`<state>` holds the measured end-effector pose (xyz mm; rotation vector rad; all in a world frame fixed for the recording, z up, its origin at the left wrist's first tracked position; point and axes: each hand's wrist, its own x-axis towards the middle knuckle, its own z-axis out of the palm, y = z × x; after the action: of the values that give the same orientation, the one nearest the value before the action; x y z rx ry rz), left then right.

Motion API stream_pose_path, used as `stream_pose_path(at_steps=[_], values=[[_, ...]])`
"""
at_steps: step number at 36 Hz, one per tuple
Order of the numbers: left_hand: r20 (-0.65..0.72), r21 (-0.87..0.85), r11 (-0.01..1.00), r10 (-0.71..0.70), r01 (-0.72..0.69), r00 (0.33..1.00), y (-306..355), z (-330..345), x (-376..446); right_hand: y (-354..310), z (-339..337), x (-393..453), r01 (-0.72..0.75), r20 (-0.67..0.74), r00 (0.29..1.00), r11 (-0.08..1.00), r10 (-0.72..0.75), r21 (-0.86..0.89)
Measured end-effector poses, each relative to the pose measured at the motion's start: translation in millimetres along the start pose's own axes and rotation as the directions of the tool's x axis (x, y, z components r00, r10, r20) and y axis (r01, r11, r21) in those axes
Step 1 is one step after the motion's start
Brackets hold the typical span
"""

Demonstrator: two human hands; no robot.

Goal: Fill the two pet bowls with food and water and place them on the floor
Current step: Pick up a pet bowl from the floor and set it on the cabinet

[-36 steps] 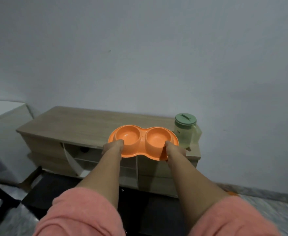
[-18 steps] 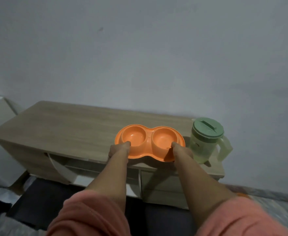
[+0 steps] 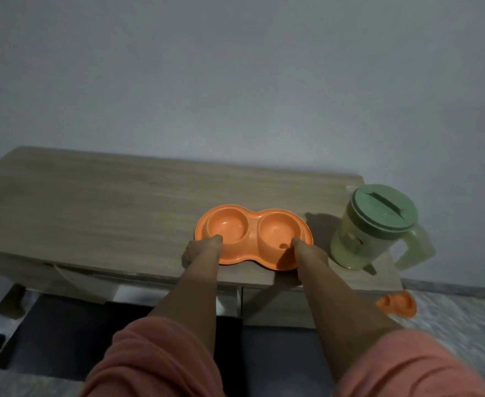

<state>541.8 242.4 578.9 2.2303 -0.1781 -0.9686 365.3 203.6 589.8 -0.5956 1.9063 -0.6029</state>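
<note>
both hands, left hand (image 3: pixel 200 250) and right hand (image 3: pixel 310 252), have their fingers clamped on the empty double bowl (image 3: pixel 253 236) on the counter (image 3: pixel 106 210); filling from the jug (image 3: pixel 374 227) and floor placing remain.

Both hands are gripping an orange double pet bowl (image 3: pixel 253 236) at its near rim: the left hand (image 3: pixel 199 250) is clasping the edge beside the left cup, the right hand (image 3: pixel 310 250) the edge beside the right cup, thumbs lying over the rim. The bowl appears to be resting on the wooden cabinet top (image 3: pixel 106 207), though contact is hard to judge. Just right of the right hand's grip, a green-lidded pitcher (image 3: pixel 376 227) is standing upright. Below that, another orange dish (image 3: pixel 397 303) is lying on the floor.
</note>
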Motion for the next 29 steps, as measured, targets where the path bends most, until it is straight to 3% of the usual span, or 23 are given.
stream_pose_path(at_steps=[13,21,25,29], values=[[0.01,0.121,0.991,0.052,-0.053,0.999,-1.0,9.6,24.5,0.9,15.4,13.6,0.003,-0.099,0.995,0.997,-0.01,-0.078],[-0.003,0.188,0.959,0.217,-0.212,0.976,-18.5,5.9,27.0,17.2,14.1,5.2,0.06,-0.155,0.986,0.998,-0.06,-0.008],[0.012,0.238,0.894,0.388,-0.38,0.922,-45.5,-6.9,26.0,39.3,9.5,-8.4,0.176,-0.186,0.964,0.98,-0.189,-0.089],[0.092,0.337,0.726,0.608,-0.599,0.788,-80.9,-19.2,20.3,69.8,10.9,-23.3,0.357,-0.108,0.912,0.897,-0.395,-0.261]])
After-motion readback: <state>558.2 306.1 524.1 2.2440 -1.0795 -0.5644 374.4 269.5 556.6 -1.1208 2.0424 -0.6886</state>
